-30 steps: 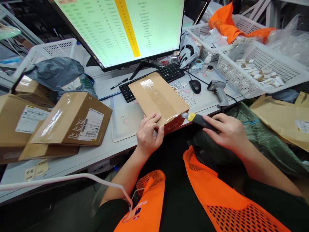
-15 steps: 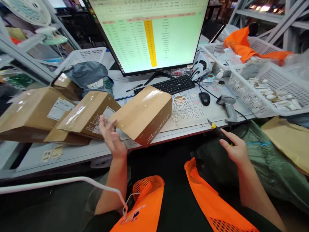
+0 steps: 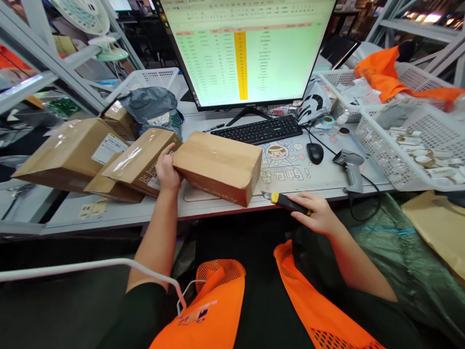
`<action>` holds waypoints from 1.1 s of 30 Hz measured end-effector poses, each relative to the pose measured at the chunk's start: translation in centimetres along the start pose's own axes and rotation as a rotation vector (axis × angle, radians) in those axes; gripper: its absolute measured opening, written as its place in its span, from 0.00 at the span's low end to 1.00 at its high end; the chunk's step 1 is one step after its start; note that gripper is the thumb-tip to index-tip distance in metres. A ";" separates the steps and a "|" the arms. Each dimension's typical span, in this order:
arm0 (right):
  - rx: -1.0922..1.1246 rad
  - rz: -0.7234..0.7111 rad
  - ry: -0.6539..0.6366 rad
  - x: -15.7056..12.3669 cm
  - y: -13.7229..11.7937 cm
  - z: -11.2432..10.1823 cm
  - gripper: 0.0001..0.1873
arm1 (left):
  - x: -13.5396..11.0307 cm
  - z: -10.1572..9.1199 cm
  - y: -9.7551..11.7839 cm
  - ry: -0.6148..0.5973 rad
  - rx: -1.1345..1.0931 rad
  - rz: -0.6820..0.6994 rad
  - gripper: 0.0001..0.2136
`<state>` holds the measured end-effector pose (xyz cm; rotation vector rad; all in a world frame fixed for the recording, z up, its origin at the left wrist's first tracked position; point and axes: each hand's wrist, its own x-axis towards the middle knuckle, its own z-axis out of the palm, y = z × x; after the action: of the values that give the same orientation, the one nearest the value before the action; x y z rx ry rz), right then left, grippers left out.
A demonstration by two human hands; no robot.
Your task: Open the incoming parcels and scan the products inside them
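A brown cardboard box [image 3: 218,154] sits at the front of the desk, its taped top facing up and white lettering on the side toward me. My left hand [image 3: 168,170] grips its left end, fingers curled behind the corner. In my right hand [image 3: 314,212] is a yellow-and-black utility knife [image 3: 290,203], its blade pointing left. The blade is out, just right of the box's near right corner and apart from it. Close to my left hand stands another taped cardboard box [image 3: 140,157] with printed words and a label.
A larger box [image 3: 69,152] and a grey plastic parcel [image 3: 150,106] lie at the left. Behind are a keyboard [image 3: 263,130] and monitor [image 3: 250,58]. A mouse [image 3: 315,153], barcode scanner [image 3: 350,167] and white basket [image 3: 407,169] of small items are at the right.
My left hand has closed on the box's left end, and the box has turned so its lettered side faces me. My right hand has brought the utility knife left, close to the box.
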<state>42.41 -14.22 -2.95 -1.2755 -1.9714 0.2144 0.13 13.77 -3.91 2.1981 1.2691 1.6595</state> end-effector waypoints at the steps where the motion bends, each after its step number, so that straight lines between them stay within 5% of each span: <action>1: -0.006 -0.046 -0.021 0.8 -0.3 0.4 0.22 | 0.3 0.2 0.6 0.095 0.035 -0.043 0.36; 4: -0.064 -0.168 -0.031 3.3 -0.6 1.5 0.22 | -1.4 0.7 5.5 0.312 0.062 -0.028 0.35; 5: -0.082 -0.197 -0.027 4.1 -0.5 1.7 0.22 | -2.6 0.9 7.9 0.274 0.057 0.067 0.34; 7: -0.098 -0.241 -0.030 5.2 -0.1 1.8 0.22 | -4.9 1.2 12.5 -0.012 0.024 0.376 0.32; 9: -0.100 -0.273 -0.034 5.9 0.6 1.6 0.22 | -6.6 1.6 16.1 -0.124 0.081 0.439 0.26; 11: -0.096 -0.301 -0.025 6.3 1.4 1.3 0.22 | -7.1 2.0 17.9 -0.109 0.127 0.404 0.22; 21: -0.218 -0.400 0.015 9.3 5.1 0.5 0.20 | -6.2 2.5 17.5 -0.002 0.168 0.465 0.07; 23: -0.223 -0.342 0.004 9.9 6.8 -0.4 0.20 | -6.5 2.6 17.6 -0.002 0.154 0.461 0.07; 26: -0.289 -0.109 0.181 10.3 9.8 -2.5 0.22 | -6.9 2.5 17.9 0.003 0.142 0.438 0.09; 30: -0.283 0.086 0.272 8.6 10.8 -4.7 0.25 | -5.8 0.8 16.5 -0.164 0.072 0.442 0.13; 33: -0.175 0.064 0.183 6.5 8.5 -4.9 0.24 | -3.2 -1.7 12.2 -0.315 0.096 0.368 0.21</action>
<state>50.40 -5.88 -0.57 -1.4179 -1.8258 -0.0451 5.16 3.15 0.97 2.7470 0.9231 1.2919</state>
